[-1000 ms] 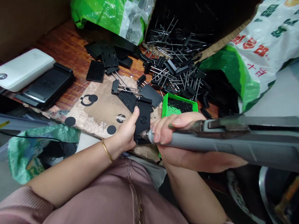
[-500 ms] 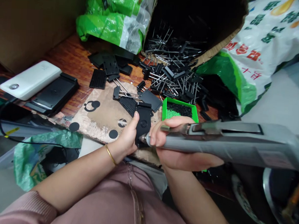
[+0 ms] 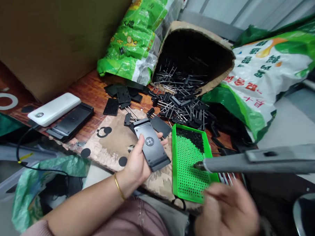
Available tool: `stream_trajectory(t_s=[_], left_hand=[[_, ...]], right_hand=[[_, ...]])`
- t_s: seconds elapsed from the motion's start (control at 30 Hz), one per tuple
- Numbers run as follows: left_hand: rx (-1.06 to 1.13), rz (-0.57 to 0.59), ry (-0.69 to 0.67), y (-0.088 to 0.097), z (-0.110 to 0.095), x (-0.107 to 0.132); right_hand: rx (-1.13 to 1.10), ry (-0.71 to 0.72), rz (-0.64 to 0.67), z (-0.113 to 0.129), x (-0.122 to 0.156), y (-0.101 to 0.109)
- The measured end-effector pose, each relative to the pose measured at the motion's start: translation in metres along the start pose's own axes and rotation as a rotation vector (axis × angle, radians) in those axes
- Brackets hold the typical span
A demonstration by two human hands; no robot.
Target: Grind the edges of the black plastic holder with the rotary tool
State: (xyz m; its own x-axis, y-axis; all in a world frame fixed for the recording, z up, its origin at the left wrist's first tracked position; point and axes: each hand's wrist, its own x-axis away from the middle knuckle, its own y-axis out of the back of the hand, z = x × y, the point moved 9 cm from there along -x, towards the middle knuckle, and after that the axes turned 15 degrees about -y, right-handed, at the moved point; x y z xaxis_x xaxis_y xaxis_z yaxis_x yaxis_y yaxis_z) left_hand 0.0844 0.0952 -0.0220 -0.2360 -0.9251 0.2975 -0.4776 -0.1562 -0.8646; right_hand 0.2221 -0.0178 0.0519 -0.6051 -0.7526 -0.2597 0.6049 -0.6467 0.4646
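My left hand point(image 3: 137, 165) grips a black plastic holder plate point(image 3: 157, 151), thumb on its face and fingertips showing past its far edge. The plate has a round mark in the middle and a raised lip at each end. My right hand point(image 3: 227, 213) is blurred, its fingers partly curled, low on the right. A grey electric screwdriver point(image 3: 249, 160) stands apart above that hand, its dark tip over a green perforated tray point(image 3: 174, 160). Small black screws point(image 3: 190, 137) are heaped at the tray's far end.
Metal-rod pieces with black ends point(image 3: 178, 108) spill from an open cardboard box point(image 3: 200, 33). Black plates point(image 3: 111, 106) lie left of them. A white power bank point(image 3: 55, 108) with a cable and another black holder point(image 3: 73, 121) are at left. Printed bags point(image 3: 264, 67) stand behind.
My right hand has let go of the screwdriver and moved down and right. The screwdriver's tip is away from the holder plate, which my left hand has lifted and tilted.
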Motion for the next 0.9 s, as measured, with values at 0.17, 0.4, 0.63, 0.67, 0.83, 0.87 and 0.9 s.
stream_trajectory(t_s=[0.17,0.4,0.63,0.67,0.83,0.87,0.9], left_hand=[[-0.068,0.061,-0.125,-0.005,0.002,0.005],[-0.817,0.210,-0.436,0.015,-0.068,-0.006],[-1.545,0.298,-0.697,-0.001,-0.094,-0.002],[-1.578,0.310,-0.713,-0.004,-0.096,-0.001],[-1.646,0.324,-0.874,-0.012,-0.121,0.005],[-1.654,0.325,-0.858,-0.010,-0.122,0.005],[-1.652,0.343,-0.811,-0.007,-0.120,0.003]], right_hand=[[-0.183,-0.349,0.401,-0.012,0.005,-0.093],[-0.134,-0.252,0.414,-0.010,-0.043,-0.088],[0.036,-0.161,0.268,-0.003,-0.051,-0.078],[0.065,-0.151,0.255,-0.003,-0.053,-0.073],[0.190,-0.141,0.176,-0.010,-0.064,-0.044],[0.190,-0.148,0.182,-0.012,-0.064,-0.044],[0.184,-0.154,0.195,-0.014,-0.063,-0.047]])
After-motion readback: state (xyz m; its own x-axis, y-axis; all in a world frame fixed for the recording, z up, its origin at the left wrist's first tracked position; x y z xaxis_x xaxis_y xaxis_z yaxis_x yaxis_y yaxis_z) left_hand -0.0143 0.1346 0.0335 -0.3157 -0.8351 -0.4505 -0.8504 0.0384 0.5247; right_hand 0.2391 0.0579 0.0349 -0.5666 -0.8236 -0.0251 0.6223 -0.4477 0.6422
